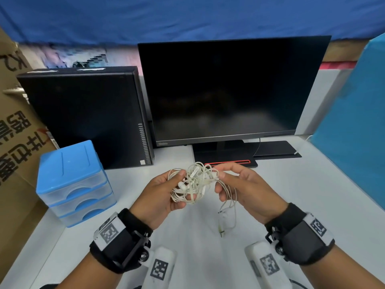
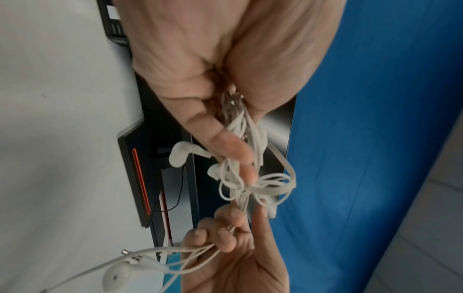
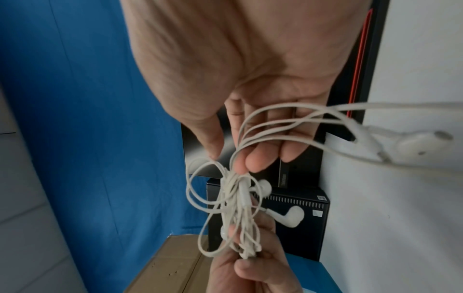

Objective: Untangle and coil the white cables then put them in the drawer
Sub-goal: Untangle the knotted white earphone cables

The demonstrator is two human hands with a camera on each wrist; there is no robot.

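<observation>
White desk (image 1: 312,205): dark monitor (image 1: 225,90) at rear centre, black computer case (image 1: 83,115) to its left, blue drawer unit (image 1: 73,180) at front left, all drawers closed. White cables (image 1: 194,182): tangled earphone bundle held above the desk, long axis left-right, loose plug ends hanging down. Left hand (image 1: 162,195) grips the bundle with curled fingers; right hand (image 1: 245,188) pinches strands at its right end.

— Where do we have room around the drawer unit (image 1: 75,182)?
— Bare table (image 1: 302,195) to its right. Behind it the computer tower (image 1: 83,115) blocks us; a cardboard box (image 1: 14,142) walls its left.
</observation>
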